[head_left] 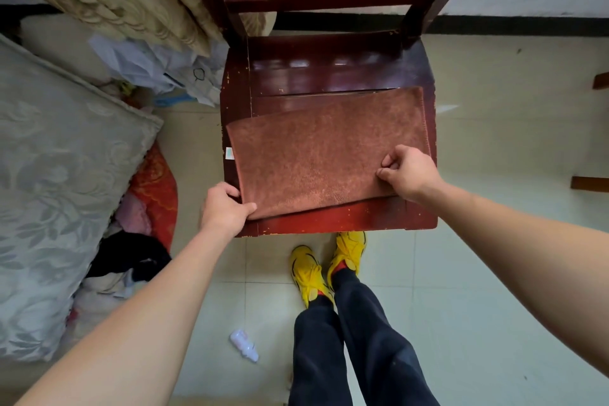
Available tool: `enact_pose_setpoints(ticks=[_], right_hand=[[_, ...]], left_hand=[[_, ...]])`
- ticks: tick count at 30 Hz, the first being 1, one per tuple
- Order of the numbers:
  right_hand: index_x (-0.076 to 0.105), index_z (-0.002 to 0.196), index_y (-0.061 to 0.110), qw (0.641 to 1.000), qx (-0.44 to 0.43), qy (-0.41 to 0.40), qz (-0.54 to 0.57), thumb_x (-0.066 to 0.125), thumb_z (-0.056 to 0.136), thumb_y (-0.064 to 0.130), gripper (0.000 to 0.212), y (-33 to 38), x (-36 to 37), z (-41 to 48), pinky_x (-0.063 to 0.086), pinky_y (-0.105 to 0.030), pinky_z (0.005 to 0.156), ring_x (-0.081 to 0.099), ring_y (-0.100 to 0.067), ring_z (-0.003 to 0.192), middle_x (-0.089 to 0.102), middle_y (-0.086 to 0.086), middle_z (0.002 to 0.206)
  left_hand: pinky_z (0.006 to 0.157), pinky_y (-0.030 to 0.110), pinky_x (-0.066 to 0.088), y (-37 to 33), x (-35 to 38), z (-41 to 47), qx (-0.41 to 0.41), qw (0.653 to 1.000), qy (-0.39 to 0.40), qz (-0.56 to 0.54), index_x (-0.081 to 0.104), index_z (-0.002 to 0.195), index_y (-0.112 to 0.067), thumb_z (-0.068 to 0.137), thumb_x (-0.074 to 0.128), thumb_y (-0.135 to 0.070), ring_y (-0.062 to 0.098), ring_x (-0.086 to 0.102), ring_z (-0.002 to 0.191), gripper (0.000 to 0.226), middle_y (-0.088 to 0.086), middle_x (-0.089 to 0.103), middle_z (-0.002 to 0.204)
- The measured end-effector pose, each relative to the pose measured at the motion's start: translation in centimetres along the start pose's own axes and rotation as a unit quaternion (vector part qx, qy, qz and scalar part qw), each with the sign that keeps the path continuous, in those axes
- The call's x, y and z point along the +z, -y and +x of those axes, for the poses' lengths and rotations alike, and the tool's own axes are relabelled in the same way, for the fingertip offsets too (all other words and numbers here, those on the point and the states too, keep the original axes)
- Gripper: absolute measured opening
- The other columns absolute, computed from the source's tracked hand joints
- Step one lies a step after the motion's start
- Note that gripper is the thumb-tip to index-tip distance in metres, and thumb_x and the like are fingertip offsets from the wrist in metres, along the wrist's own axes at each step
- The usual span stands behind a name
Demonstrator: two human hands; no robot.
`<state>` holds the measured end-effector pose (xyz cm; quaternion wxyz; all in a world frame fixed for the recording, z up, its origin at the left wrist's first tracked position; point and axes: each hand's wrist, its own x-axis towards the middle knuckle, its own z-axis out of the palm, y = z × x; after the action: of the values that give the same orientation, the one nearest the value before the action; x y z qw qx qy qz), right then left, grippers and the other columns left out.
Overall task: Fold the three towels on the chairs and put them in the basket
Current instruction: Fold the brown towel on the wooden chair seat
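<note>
Brown towel point(323, 148) lay folded flat on chair point(329, 76) seat, covering front half, slightly skewed, left end reaching seat's left edge. Left hand point(224, 208) pinched towel's front-left corner, thumb on top, fingers curled beneath. Right hand point(408, 171) pinched towel's front-right corner, fingertips closed on cloth near seat's right edge. Small label point(229, 153) stuck out at towel's left edge. Yellow shoes point(329, 260) stood below seat's front edge.

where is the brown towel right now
In the head view the brown towel lies flat on the front half of the dark red chair seat, with the left hand pinching its near left corner and the right hand its near right corner.
</note>
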<state>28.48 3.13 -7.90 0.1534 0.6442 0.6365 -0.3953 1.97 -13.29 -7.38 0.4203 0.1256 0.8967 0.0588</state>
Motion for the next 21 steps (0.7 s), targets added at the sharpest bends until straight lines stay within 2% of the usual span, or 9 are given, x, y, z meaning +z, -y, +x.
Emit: enact_pose_setpoints(ticks=[1, 3, 5, 6, 9, 12, 17, 19, 21], right_hand=[[0.054, 0.075, 0.023, 1.000, -0.009, -0.011, -0.023, 0.065, 0.083, 0.027, 0.014, 0.3, -0.2, -0.4, 0.049, -0.032, 0.075, 0.063, -0.028, 0.089, 0.066, 0.000, 0.084], [0.056, 0.081, 0.021, 0.994, -0.046, -0.069, -0.074, 0.059, 0.084, 0.026, 0.007, 1.0, -0.1, -1.1, 0.049, -0.036, 0.074, 0.062, -0.033, 0.088, 0.068, -0.005, 0.088], [0.056, 0.081, 0.020, 0.991, -0.088, -0.093, -0.042, 0.058, 0.085, 0.026, 0.007, 2.2, 0.8, -2.0, 0.051, -0.037, 0.071, 0.063, -0.033, 0.082, 0.069, -0.006, 0.085], [0.058, 0.080, 0.021, 0.994, -0.092, -0.061, 0.027, 0.061, 0.085, 0.024, 0.006, 2.8, 1.5, -2.4, 0.052, -0.035, 0.070, 0.065, -0.029, 0.077, 0.070, -0.003, 0.081], [0.063, 0.083, 0.017, 0.964, -0.003, 0.085, 0.251, 0.066, 0.087, 0.011, 0.007, 3.1, 3.1, -3.0, 0.050, -0.027, 0.058, 0.067, -0.016, 0.061, 0.070, -0.003, 0.073], [0.062, 0.085, 0.012, 0.938, 0.081, 0.085, 0.325, 0.058, 0.092, 0.008, 0.009, 1.0, 1.4, -2.6, 0.046, -0.021, 0.055, 0.068, -0.009, 0.057, 0.071, -0.003, 0.076], [0.058, 0.069, 0.013, 0.946, 0.153, -0.009, 0.286, 0.064, 0.085, 0.009, 0.017, -3.0, -2.6, -1.7, 0.047, -0.020, 0.053, 0.061, -0.012, 0.047, 0.067, -0.012, 0.073], [0.063, 0.073, 0.015, 0.970, 0.141, -0.100, 0.171, 0.069, 0.080, 0.024, 0.013, -3.8, -3.7, -0.8, 0.052, -0.027, 0.068, 0.066, -0.020, 0.070, 0.070, -0.006, 0.079], [0.064, 0.089, 0.021, 0.975, 0.114, -0.157, 0.112, 0.070, 0.078, 0.035, 0.018, -3.5, -4.5, 0.1, 0.047, -0.031, 0.078, 0.063, -0.023, 0.090, 0.067, 0.001, 0.089]], left_hand=[[0.076, 0.036, 0.048, 0.0, -0.1, -0.5, 0.018, 0.997, -0.048, 0.056, 0.053, 0.093, -0.022, 0.076, 0.077, -0.020, 0.028, 0.062, 0.092, 0.029, 0.004, 0.067, 0.091], [0.069, 0.032, 0.041, -0.5, 0.1, -1.7, 0.124, 0.981, -0.119, 0.087, 0.056, 0.099, -0.022, 0.082, 0.068, -0.017, 0.021, 0.056, 0.086, 0.022, 0.001, 0.063, 0.090], [0.064, 0.029, 0.044, -2.1, 1.1, -2.7, 0.235, 0.969, -0.073, 0.036, 0.060, 0.092, -0.022, 0.084, 0.064, -0.013, 0.017, 0.057, 0.073, 0.013, -0.001, 0.063, 0.080], [0.062, 0.028, 0.046, -2.9, 2.0, -3.1, 0.255, 0.967, -0.019, 0.016, 0.062, 0.088, -0.023, 0.085, 0.064, -0.013, 0.016, 0.058, 0.066, 0.011, -0.003, 0.063, 0.072], [0.063, 0.028, 0.048, -4.0, 4.2, -3.2, 0.210, 0.970, 0.121, -0.015, 0.063, 0.083, -0.023, 0.086, 0.066, -0.014, 0.014, 0.058, 0.060, 0.010, -0.005, 0.057, 0.059], [0.071, 0.032, 0.052, -3.3, 4.8, -2.4, 0.175, 0.979, 0.103, 0.008, 0.059, 0.075, -0.024, 0.087, 0.064, -0.013, 0.020, 0.063, 0.067, 0.017, -0.005, 0.056, 0.055], [0.074, 0.037, 0.054, -1.7, 3.2, -2.2, 0.130, 0.985, 0.029, 0.108, 0.057, 0.067, -0.022, 0.083, 0.063, -0.023, 0.026, 0.062, 0.077, 0.017, -0.001, 0.064, 0.067], [0.073, 0.040, 0.055, -2.5, 2.6, -1.8, 0.159, 0.980, 0.003, 0.117, 0.057, 0.070, -0.022, 0.083, 0.061, -0.021, 0.027, 0.063, 0.074, 0.013, -0.001, 0.064, 0.064], [0.072, 0.040, 0.053, -4.5, 2.2, -1.3, 0.228, 0.967, -0.010, 0.112, 0.060, 0.083, -0.026, 0.084, 0.061, -0.019, 0.026, 0.062, 0.073, 0.007, -0.005, 0.061, 0.063]])
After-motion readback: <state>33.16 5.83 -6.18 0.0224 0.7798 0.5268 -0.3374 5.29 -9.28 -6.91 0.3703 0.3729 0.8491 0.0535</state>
